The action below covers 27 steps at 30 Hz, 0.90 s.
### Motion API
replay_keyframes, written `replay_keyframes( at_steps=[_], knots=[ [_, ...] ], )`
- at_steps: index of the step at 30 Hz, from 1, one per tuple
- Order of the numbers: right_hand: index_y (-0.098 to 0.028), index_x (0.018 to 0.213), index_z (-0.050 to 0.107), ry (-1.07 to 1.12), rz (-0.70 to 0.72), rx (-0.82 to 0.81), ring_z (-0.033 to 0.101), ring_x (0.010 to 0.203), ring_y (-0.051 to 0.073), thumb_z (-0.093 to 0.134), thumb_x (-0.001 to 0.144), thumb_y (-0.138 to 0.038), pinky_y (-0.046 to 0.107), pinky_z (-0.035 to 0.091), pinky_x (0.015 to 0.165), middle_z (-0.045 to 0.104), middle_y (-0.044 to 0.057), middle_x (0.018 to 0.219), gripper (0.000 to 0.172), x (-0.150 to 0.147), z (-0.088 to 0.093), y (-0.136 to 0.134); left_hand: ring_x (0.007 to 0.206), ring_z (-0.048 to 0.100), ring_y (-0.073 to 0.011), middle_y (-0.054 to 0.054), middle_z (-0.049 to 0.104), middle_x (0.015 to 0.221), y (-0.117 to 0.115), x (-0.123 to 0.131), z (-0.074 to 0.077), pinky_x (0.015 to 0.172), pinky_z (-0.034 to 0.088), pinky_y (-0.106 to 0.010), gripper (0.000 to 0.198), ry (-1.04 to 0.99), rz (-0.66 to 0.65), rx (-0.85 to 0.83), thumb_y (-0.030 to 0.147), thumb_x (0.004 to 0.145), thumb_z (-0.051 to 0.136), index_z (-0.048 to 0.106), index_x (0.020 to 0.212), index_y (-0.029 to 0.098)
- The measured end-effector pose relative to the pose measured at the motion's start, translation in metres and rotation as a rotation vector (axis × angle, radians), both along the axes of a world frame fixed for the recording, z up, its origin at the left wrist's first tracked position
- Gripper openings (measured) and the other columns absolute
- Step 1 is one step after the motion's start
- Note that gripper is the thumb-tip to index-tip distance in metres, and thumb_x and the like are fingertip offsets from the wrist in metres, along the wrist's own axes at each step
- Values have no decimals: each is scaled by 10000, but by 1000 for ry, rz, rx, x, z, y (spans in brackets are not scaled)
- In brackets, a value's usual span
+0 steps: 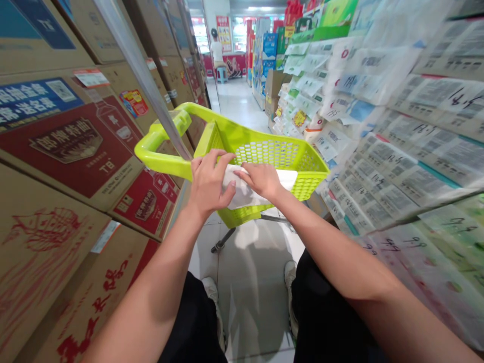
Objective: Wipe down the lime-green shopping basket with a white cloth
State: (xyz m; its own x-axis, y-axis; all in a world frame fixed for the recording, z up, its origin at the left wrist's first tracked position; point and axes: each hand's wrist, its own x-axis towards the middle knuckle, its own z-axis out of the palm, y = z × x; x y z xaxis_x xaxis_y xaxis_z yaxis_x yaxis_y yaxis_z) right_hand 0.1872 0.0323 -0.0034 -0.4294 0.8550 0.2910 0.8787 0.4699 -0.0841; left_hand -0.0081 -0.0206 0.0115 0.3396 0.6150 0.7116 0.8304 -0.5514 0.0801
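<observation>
A lime-green shopping basket (264, 151) on a wheeled frame stands in front of me in a shop aisle. A white plastic-wrapped pack (247, 194) lies across its near rim. My left hand (207, 184) grips the pack's left end, fingers curled over its edge. My right hand (260, 180) presses on top of the pack, fingers lying on the wrapper. The basket's green handle (162, 146) sticks out to the left, beside my left hand.
Stacked brown and red cartons (75, 151) wall the left side. Shelves of wrapped tissue packs (397, 131) line the right. A grey metal pole (143, 75) slants across the upper left. The tiled aisle (238, 103) runs ahead; a person (217, 50) stands far down it.
</observation>
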Motion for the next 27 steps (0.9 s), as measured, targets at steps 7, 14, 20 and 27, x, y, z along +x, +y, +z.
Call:
replay_keyframes(
  at_steps=[7,14,20,27],
  knots=[
    [-276,1257,735,-6,53,4,733,1069,299,195,1115,-701,332,400,809,809,75,1190,702,16,-5,6,1226,615,-364,-164,681,1306,5,-10,-6,1032,362,-524,577,53,1,38,575,963,436,619,1357,197],
    [-275,1317,741,-38,-5,-72,699,1169,299,292,1136,-625,330,399,885,787,91,1290,597,81,-17,15,1225,620,-357,-157,702,1286,12,-9,-11,1032,350,-522,584,23,-7,59,609,986,388,613,1346,208],
    [-253,1319,731,-36,-41,-35,703,1150,301,284,1139,-616,327,401,888,795,105,1261,602,96,-23,15,1245,613,-352,-142,672,1347,10,4,-9,1026,345,-524,701,-11,-33,79,741,990,286,591,1388,251],
    [-263,1364,697,38,30,40,725,1135,272,248,1150,-608,317,438,887,797,76,1266,605,38,-5,-1,1176,639,-345,-129,691,1332,6,21,-5,972,364,-539,687,28,-96,99,749,984,338,613,1392,271]
  ],
)
